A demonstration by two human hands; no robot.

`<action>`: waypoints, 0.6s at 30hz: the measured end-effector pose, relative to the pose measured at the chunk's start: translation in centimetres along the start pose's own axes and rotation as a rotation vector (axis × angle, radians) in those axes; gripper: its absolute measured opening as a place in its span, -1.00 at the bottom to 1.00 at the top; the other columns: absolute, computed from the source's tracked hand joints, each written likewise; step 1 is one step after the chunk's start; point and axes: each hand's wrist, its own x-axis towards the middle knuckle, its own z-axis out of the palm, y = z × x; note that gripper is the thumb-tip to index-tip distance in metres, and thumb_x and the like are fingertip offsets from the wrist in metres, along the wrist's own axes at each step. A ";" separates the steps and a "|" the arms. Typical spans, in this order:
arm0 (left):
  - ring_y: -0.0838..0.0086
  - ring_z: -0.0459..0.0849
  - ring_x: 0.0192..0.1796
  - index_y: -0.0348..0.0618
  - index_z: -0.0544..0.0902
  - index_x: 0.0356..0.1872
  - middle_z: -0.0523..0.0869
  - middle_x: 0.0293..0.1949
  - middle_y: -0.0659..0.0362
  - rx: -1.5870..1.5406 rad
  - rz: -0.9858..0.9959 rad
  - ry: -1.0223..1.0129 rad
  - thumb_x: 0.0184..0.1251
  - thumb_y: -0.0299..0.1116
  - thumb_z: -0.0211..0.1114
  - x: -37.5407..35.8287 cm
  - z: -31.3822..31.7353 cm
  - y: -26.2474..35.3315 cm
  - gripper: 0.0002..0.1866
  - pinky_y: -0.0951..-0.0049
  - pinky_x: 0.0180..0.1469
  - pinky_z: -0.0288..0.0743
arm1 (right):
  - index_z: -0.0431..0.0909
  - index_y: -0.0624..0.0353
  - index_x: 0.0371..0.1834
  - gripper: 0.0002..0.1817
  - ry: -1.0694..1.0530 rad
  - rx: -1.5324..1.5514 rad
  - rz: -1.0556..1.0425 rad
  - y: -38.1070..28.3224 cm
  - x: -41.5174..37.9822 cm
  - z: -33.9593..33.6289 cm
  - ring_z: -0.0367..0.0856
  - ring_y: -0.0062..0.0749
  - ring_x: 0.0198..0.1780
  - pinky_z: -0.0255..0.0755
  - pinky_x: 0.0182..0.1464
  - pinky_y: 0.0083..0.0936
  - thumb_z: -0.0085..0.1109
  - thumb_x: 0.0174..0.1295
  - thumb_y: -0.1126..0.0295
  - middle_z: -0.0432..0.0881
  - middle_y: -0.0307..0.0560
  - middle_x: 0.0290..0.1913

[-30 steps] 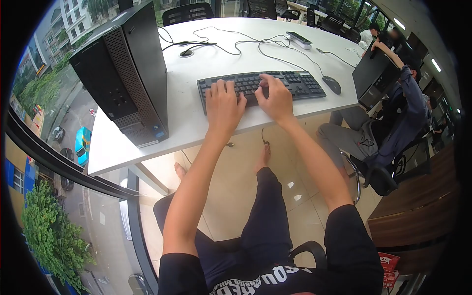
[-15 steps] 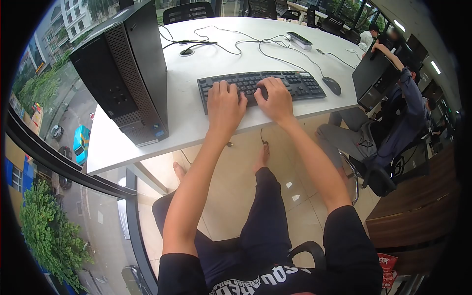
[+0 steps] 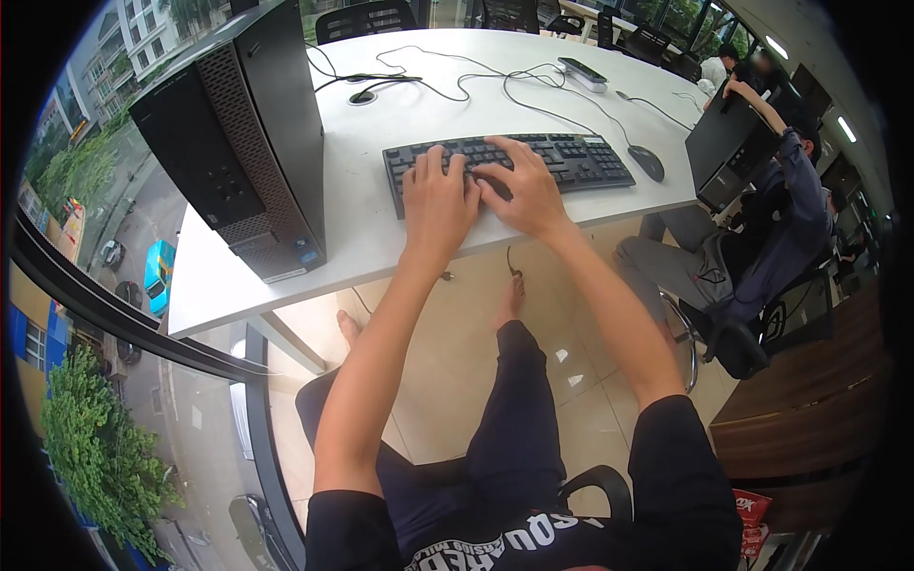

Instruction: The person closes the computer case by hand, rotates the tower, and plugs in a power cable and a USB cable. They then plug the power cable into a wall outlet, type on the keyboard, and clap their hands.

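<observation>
A black computer keyboard (image 3: 590, 164) lies near the front edge of the white table. My left hand (image 3: 438, 202) rests over its left part, fingers stretched out across the keys. Over the middle of the keyboard is my right hand (image 3: 524, 190), its fingers spread and thumb pointing toward my left hand. Neither hand grasps anything; the keys under both palms are hidden. To the right of the keyboard sits a black mouse (image 3: 646, 163), apart from my hands. A black desktop computer tower (image 3: 276, 143) stands upright at the left.
The white table (image 3: 357, 205) carries several loose black cables (image 3: 466, 86). A dark device on a white box (image 3: 583, 74) lies at the back. At the right, a seated person (image 3: 781, 200) reaches onto another computer tower (image 3: 728, 152). A window borders the left side.
My right hand's fingers have spread, with the index finger reaching up and left over the keys. My left hand's fingers have shifted slightly. The view has tilted a little.
</observation>
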 end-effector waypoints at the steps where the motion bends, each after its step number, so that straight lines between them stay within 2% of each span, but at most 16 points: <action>1: 0.16 0.62 0.06 -0.19 0.76 -0.04 0.68 -0.10 0.08 0.012 0.003 -0.016 0.36 -0.29 0.41 -0.1 0.0 0.0 -0.75 0.11 0.12 0.47 | 0.75 0.15 0.06 -0.68 -0.044 0.030 0.080 0.2 -0.2 0.4 0.64 0.01 0.26 0.46 0.35 -0.12 0.36 0.31 0.26 0.72 0.02 0.15; 2: 0.16 0.63 0.06 -0.19 0.76 -0.01 0.68 -0.09 0.07 0.023 0.006 -0.032 0.37 -0.29 0.40 -0.2 0.0 0.0 -0.74 0.10 0.11 0.48 | 0.74 0.14 0.07 -0.68 -0.089 0.060 0.161 0.3 -0.3 0.5 0.62 0.02 0.29 0.43 0.38 -0.11 0.36 0.33 0.25 0.71 0.03 0.18; 5: 0.18 0.59 0.08 -0.19 0.75 -0.13 0.66 -0.10 0.05 0.038 -0.019 -0.136 0.42 -0.25 0.33 -0.2 0.4 0.0 -0.78 0.10 0.12 0.42 | 0.73 0.16 0.10 -0.65 -0.077 -0.005 0.050 0.5 -0.2 0.6 0.61 0.01 0.30 0.45 0.36 -0.12 0.35 0.36 0.22 0.71 0.03 0.18; 8: 0.21 0.60 0.06 -0.19 0.77 -0.22 0.67 -0.12 0.08 0.081 0.034 -0.131 0.44 -0.24 0.31 -0.1 0.6 -0.2 -0.78 0.11 0.12 0.40 | 0.75 0.14 0.07 -0.68 -0.097 0.070 0.156 0.3 0.0 0.5 0.61 0.00 0.29 0.47 0.34 -0.12 0.35 0.36 0.22 0.70 0.03 0.19; 11: 0.23 0.59 0.04 -0.18 0.78 -0.31 0.67 -0.16 0.10 0.072 0.047 -0.066 0.44 -0.25 0.30 0.1 0.6 -0.1 -0.77 0.11 0.13 0.39 | 0.73 0.17 0.10 -0.66 -0.029 0.016 0.088 0.0 0.0 0.2 0.63 -0.01 0.25 0.49 0.30 -0.13 0.35 0.36 0.22 0.71 0.01 0.15; 14: 0.25 0.60 0.06 -0.16 0.79 -0.24 0.67 -0.14 0.14 0.110 0.029 -0.146 0.42 -0.27 0.31 0.0 0.4 0.0 -0.81 0.12 0.15 0.39 | 0.72 0.16 0.13 -0.64 -0.075 0.077 0.158 0.0 0.1 0.3 0.64 -0.04 0.22 0.49 0.27 -0.14 0.36 0.35 0.22 0.72 0.00 0.12; 17: 0.25 0.66 0.03 -0.16 0.80 -0.14 0.74 -0.16 0.17 0.037 -0.014 -0.073 0.39 -0.37 0.32 0.3 0.1 -0.2 -0.83 0.15 0.14 0.44 | 0.64 0.17 0.24 -0.56 -0.065 -0.022 0.055 0.1 -0.1 0.2 0.64 -0.04 0.24 0.50 0.29 -0.20 0.38 0.36 0.25 0.73 0.02 0.14; 18: 0.25 0.67 0.00 -0.16 0.80 -0.11 0.76 -0.17 0.17 -0.032 -0.070 -0.068 0.38 -0.40 0.31 0.5 -0.2 -0.5 -0.83 0.15 0.12 0.46 | 0.67 0.14 0.22 -0.59 -0.071 0.002 0.085 0.2 -0.1 0.2 0.64 -0.05 0.24 0.50 0.29 -0.20 0.38 0.36 0.24 0.72 0.02 0.14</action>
